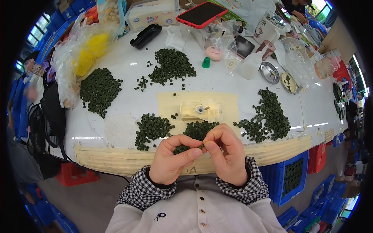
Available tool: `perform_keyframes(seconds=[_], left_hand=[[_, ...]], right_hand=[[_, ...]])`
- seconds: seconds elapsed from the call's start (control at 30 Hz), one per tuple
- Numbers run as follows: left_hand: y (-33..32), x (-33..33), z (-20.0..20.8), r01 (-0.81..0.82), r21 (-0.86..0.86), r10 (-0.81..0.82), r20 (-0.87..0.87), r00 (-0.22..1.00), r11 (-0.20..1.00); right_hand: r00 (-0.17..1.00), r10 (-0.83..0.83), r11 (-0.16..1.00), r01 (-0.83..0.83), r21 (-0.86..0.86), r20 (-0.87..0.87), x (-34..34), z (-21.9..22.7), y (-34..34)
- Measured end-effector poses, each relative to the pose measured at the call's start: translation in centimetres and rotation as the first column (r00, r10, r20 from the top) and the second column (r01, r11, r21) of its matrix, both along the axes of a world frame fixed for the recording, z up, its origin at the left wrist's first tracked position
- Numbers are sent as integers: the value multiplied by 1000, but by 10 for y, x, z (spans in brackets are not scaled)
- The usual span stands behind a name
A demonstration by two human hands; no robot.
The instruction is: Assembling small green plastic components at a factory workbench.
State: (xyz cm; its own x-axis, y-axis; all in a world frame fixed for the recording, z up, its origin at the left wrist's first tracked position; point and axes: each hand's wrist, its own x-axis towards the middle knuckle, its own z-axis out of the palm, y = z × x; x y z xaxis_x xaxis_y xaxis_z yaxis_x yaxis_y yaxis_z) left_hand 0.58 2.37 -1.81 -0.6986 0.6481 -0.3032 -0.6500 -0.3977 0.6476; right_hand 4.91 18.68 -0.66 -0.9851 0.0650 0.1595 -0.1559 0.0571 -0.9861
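My left hand (pixel 173 158) and my right hand (pixel 226 156) meet over the table's near edge, fingertips nearly touching. Between the left thumb and forefinger sits a small dark green piece (pixel 201 146), partly hidden. The right thumb and forefinger pinch at the same spot; whatever they grip is too small to make out. Just beyond the fingers lies a pile of dark green pieces (pixel 198 130), partly covered by my hands. Behind it stands a cream taped block (pixel 190 111) with a round metal fitting and a short pin (pixel 207 108).
More dark green heaps lie at left (pixel 100 91), back (pixel 173 66), near left (pixel 152 131) and right (pixel 272 114). Along the back are a red-cased phone (pixel 202 14), a black case (pixel 145 36), a white mug (pixel 268 28) and a green cap (pixel 206 62). Cream tape (pixel 116 156) pads the front edge.
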Motion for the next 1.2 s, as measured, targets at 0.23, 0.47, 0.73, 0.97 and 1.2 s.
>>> perform_keyframes(seconds=[0.23, 0.47, 0.73, 0.97, 1.2], left_hand=[[0, 3, -7, -74, 87, 76, -16, 997, 993], [-3, 0, -6, -16, 163, 7, 58, 998, 986], [-4, -2, -10, -8, 159, 7, 3, 1000, 987], [-3, -1, -6, -1, 165, -2, 19, 1000, 986], [0, 3, -8, -55, 83, 61, -68, 996, 995]], right_hand=[[979, -121, 956, 160, 246, -164, 2, 8, -3], [944, -20, 954, 117, 277, -330, 4, 1, 4], [948, 27, 957, 66, 282, -316, 4, 1, 8], [985, 102, 995, -100, 24, -142, 2, -2, 13], [983, 41, 995, -22, 102, -178, 2, -2, 12]])
